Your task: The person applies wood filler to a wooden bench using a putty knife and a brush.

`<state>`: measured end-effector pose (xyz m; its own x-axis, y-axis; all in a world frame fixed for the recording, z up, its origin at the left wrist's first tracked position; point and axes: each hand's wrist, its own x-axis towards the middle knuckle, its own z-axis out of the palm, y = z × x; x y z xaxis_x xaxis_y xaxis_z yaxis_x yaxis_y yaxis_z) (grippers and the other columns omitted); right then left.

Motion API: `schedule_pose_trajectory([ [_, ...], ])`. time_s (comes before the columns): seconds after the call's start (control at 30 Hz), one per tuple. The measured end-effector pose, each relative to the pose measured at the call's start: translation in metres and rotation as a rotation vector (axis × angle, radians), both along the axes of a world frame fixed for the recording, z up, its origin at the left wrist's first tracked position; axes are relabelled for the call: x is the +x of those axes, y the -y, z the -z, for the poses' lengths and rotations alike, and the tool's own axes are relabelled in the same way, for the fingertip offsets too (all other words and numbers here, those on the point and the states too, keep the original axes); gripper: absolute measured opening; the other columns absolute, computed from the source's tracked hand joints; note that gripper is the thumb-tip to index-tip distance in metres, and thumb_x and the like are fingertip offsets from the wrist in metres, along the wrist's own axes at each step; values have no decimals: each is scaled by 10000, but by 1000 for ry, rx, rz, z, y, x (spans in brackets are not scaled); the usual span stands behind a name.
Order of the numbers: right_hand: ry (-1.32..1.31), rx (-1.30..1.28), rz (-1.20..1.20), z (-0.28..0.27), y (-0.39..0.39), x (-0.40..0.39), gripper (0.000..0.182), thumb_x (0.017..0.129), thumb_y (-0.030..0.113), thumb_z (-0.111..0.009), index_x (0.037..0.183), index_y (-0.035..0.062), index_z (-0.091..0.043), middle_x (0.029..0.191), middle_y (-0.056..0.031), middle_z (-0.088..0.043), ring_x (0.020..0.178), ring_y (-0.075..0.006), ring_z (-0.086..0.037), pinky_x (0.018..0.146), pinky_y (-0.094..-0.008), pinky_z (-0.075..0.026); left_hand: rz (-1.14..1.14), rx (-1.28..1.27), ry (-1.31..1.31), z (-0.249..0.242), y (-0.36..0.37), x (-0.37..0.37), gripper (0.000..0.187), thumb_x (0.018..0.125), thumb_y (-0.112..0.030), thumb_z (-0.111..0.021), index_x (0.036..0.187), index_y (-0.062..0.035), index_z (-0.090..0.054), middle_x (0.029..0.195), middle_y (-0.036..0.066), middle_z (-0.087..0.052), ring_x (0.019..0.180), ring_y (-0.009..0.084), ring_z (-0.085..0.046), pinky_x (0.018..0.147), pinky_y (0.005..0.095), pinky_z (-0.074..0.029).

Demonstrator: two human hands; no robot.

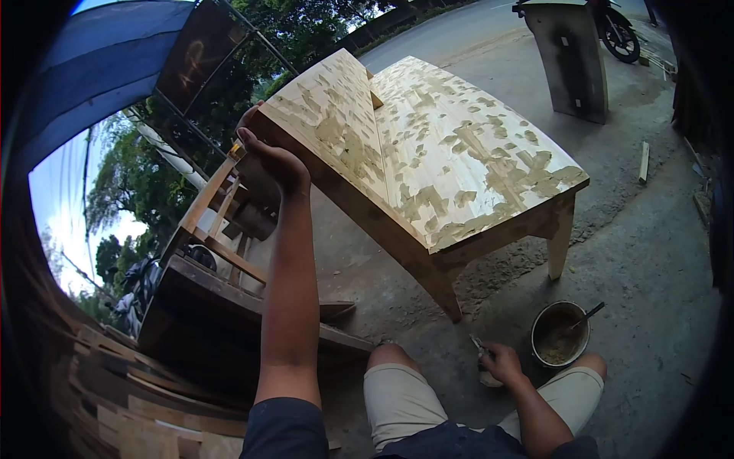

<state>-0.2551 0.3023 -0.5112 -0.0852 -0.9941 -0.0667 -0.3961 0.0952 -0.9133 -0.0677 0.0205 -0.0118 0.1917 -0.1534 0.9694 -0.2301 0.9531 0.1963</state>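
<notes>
A wooden bench [474, 145] with a tilted backrest [329, 122] stands before me, both surfaces covered in brownish filler patches. My left hand [274, 157] is raised at the backrest's upper near corner, its fingers wrapped round the edge and partly hidden behind it. Low beside my knee, my right hand [501, 363] is closed around a small tool [480, 346], perhaps a putty knife; something pale shows just under that hand. To its right, a round bucket [537, 352] holds brownish paste with a stirring stick or spoon [589, 315] leaning in it.
A dark workbench [222, 294] and a wooden frame [206, 199] stand at the left, above stacked boards [145, 413]. An upright grey panel [569, 69] and a motorcycle wheel [619, 37] are at the back right. A wood strip [644, 162] lies on the concrete.
</notes>
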Motion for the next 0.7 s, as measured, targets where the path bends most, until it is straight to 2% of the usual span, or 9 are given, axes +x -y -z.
schedule_pose_trajectory([
  [0.1, 4, 77, -21, -4, -1, -1, 393, 818, 252, -698, 1178, 91, -703, 1090, -209, -696, 1029, -378, -661, 907, -432, -508, -9, -10, 11, 1, -4, -2, 570, 1072, -460, -187, 1159, -31, -551, 1157, 121, -630, 1119, 231, -579, 1042, 363, -399],
  [0.23, -31, 45, -35, 14, -1, -1, 390, 821, 262, -706, 1168, 83, -705, 1070, -215, -700, 1024, -384, -662, 899, -431, -511, 122, 3, -24, 2, -2, -3, 580, 1070, -484, -199, 1161, -32, -550, 1169, 112, -626, 1131, 212, -569, 1050, 353, -387],
  [0.33, 74, 130, -3, 29, 0, 0, 404, 817, 243, -729, 1183, 74, -699, 1044, -210, -710, 996, -350, -685, 892, -404, -512, 31, 4, -18, 2, 0, -1, 579, 1072, -486, -199, 1158, -36, -552, 1146, 102, -625, 1119, 204, -567, 1037, 343, -390],
  [0.37, 135, 115, 19, 24, 1, -3, 420, 812, 226, -739, 1197, 64, -691, 1031, -197, -716, 980, -313, -689, 886, -385, -511, 84, 26, -14, 3, -5, -3, 560, 1087, -449, -178, 1171, -57, -569, 1119, 85, -606, 1080, 200, -549, 1002, 329, -366],
  [0.47, 314, 92, 79, 21, -3, -17, 491, 795, 160, -752, 1261, 43, -649, 1043, -154, -719, 977, -209, -664, 878, -327, -496, 20, -35, 8, 4, -2, -2, 518, 1090, -397, -203, 1129, -40, -578, 1057, 112, -597, 1002, 222, -561, 943, 349, -406],
  [0.53, 222, -36, 64, 19, -5, -34, 538, 805, 102, -729, 1316, 6, -593, 1134, -113, -692, 973, -180, -637, 892, -316, -490, -25, -105, -1, 2, -4, -4, 448, 1064, -328, -275, 1081, -12, -592, 1048, 150, -599, 967, 273, -566, 927, 382, -417],
  [0.6, 202, 89, 119, -1, -12, -55, 540, 799, 81, -715, 1315, -9, -583, 1118, -101, -681, 998, -183, -623, 922, -313, -477, -228, -157, 103, 1, 12, 9, 442, 1062, -299, -255, 1100, 8, -570, 1049, 174, -610, 1015, 330, -572, 970, 377, -412],
  [0.67, 144, -28, 246, 0, -19, -74, 487, 807, 78, -720, 1274, -1, -610, 940, -59, -678, 805, -140, -635, 738, -280, -512, -367, -258, -21, 15, 75, 19, 463, 1055, -305, -386, 1352, 27, -514, 1365, 154, -552, 1311, 253, -476, 1132, 337, -297],
  [0.7, 215, 59, 347, -12, -24, -84, 454, 803, 87, -716, 1242, 9, -631, 900, -42, -665, 753, -123, -616, 695, -269, -496, -365, -378, 54, 28, 59, 13, 503, 1060, -328, -364, 1392, 31, -481, 1423, 169, -509, 1360, 267, -433, 1158, 347, -269],
])
